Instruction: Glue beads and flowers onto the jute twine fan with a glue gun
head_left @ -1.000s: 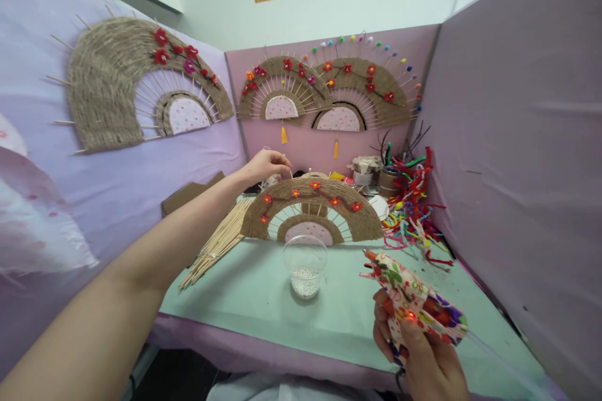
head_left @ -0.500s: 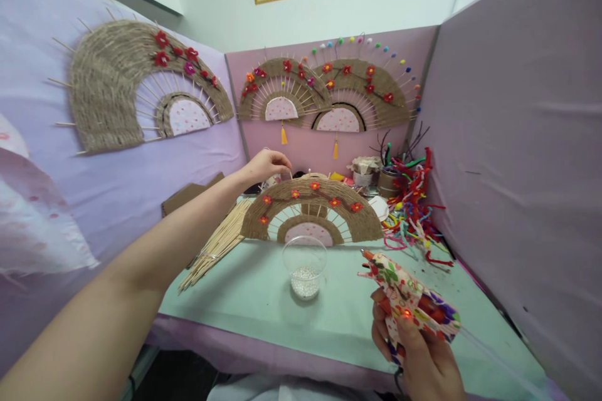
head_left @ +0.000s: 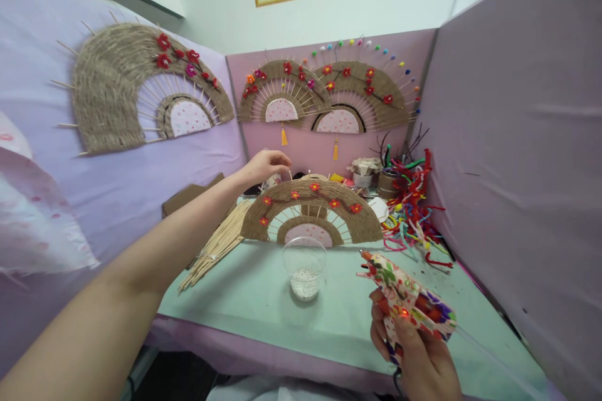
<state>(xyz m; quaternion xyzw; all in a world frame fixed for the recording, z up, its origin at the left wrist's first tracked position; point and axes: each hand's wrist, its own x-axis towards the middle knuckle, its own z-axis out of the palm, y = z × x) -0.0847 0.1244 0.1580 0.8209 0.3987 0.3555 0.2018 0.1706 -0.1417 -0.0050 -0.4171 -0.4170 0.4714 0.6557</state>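
Note:
A twine-wrapped fan with red flowers and thin wooden sticks stands upright on the table. My left hand reaches to its top edge, thumb and fingers pinched at the tip of a stick. Whatever sits between those fingertips is hidden. A small white bead shows on a stick tip further right. In my right hand is a glue gun covered in flower print, its red light on and its nozzle pointing up and left. Before the fan stands a clear cup holding white beads.
Bundled wooden sticks lie left of the fan. Coloured pipe cleaners pile up at the right, beside a brown pot with dark twigs. More fans hang on the cloth partitions. A white cord trails from the glue gun's rear.
The glue gun and my right hand have shifted very slightly left. My left hand stays pinched at the same stick, and the fan has not moved.

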